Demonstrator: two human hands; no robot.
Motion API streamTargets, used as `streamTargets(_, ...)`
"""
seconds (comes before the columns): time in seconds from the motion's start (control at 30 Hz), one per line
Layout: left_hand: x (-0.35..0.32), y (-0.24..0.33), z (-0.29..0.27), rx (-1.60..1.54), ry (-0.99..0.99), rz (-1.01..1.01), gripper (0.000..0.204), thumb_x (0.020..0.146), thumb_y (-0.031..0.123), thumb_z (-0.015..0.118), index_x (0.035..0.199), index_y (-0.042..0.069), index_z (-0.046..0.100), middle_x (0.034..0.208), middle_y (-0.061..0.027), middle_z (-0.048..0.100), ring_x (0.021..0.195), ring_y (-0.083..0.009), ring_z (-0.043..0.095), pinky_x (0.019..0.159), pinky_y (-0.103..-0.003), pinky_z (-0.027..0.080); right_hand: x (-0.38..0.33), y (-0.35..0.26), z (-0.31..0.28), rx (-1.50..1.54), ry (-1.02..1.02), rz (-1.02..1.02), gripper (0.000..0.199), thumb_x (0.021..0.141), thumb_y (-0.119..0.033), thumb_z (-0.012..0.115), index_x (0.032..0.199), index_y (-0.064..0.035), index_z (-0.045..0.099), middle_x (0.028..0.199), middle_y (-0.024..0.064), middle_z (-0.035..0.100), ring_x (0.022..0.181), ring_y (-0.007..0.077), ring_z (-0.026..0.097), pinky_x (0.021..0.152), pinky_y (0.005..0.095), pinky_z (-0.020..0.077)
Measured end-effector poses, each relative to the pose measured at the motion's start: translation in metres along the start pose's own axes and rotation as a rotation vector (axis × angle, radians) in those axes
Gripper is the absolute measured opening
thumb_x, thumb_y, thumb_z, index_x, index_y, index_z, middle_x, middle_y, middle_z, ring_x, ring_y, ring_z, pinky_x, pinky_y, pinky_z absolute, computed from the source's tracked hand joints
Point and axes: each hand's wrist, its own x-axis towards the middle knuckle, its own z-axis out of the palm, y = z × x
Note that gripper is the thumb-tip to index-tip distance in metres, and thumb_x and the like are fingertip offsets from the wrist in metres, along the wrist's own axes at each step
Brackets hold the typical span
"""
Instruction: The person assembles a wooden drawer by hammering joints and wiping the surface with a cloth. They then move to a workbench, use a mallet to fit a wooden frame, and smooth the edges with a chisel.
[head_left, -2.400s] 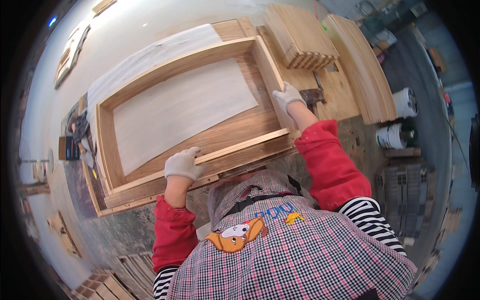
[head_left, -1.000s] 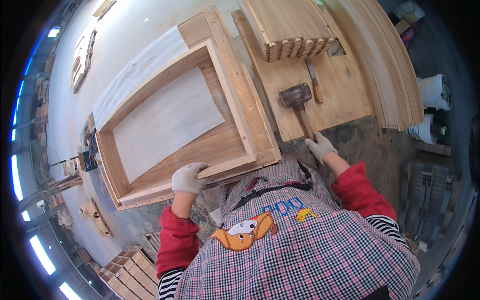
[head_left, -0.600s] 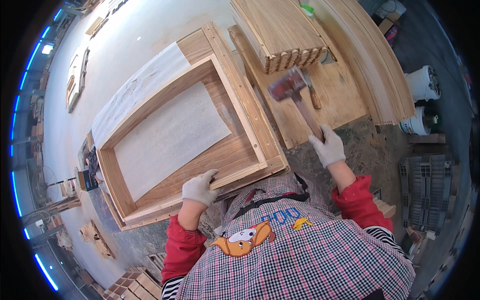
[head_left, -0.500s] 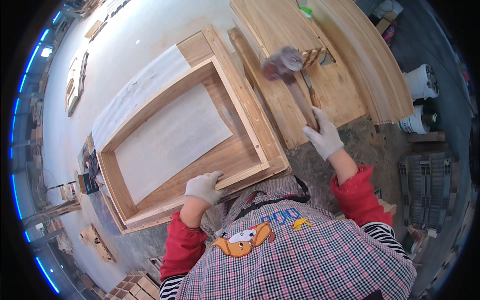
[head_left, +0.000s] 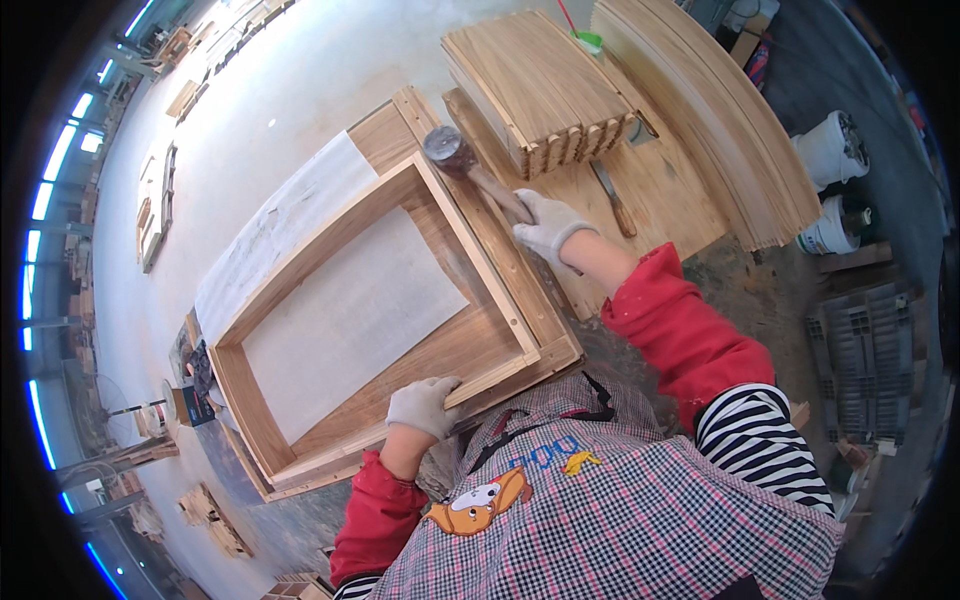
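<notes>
Right hand (head_left: 552,228) was closed round the handle of the mallet (head_left: 450,152), glove hiding its butt; head was at the wooden frame's (head_left: 255,410) far right corner, contact unclear. Left hand (head_left: 425,407) lay on the near rail, palm hidden, grip indeterminable. Right of the frame: board stack (head_left: 540,85), bladed tool (head_left: 613,200), long planks (head_left: 710,120) cut off at the far edge.

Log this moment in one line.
Left hand: gloved, on near edge of wooden frame | Right hand: gloved, holding mallet by handle | Mallet head: by frame's far right corner, contact unclear | Inside frame: white sheet
</notes>
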Motion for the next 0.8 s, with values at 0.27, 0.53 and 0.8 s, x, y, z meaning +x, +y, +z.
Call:
streamTargets(0.27, 0.0, -0.004, 0.004, 0.002, 0.048, 0.026, 0.037, 0.072, 0.026, 0.068, 0.107, 0.016, 0.067, 0.098, -0.009, 0.068, 0.089, -0.029, 0.065, 0.076, -0.04, 0.051, 0.01, 0.003, 0.007, -0.051, -0.066, -0.043, 0.056, 0.086, -0.031, 0.057, 0.133, -0.0053, 0.041, 0.111, 0.0268, 0.061, 0.102, 0.0421, 0.059, 0.089, 0.0461, 0.0463)
streamTargets(0.53, 0.003, -0.001, 0.003, -0.008, 0.072, 0.039, 0.035, 0.072, 0.026, 0.069, 0.106, 0.015, 0.067, 0.097, -0.009, 0.068, 0.089, -0.0294, 0.065, 0.075, -0.039, 0.052, -0.005, 0.016, 0.013, -0.062, -0.029, -0.083, 0.057, 0.085, -0.028, 0.056, 0.135, -0.0055, 0.04, 0.107, 0.0263, 0.062, 0.1, 0.0419, 0.059, 0.087, 0.0454, 0.0467)
streamTargets(0.8, 0.005, -0.002, 0.005, -0.019, 0.098, 0.048, 0.033, 0.073, 0.026, 0.069, 0.104, 0.016, 0.068, 0.096, -0.0088, 0.068, 0.086, -0.0292, 0.065, 0.074, -0.039, 0.052, -0.02, 0.032, 0.015, 0.014, -0.022, -0.145, 0.058, 0.084, -0.032, 0.057, 0.133, -0.0061, 0.041, 0.103, 0.026, 0.063, 0.097, 0.0415, 0.06, 0.084, 0.0458, 0.0472)
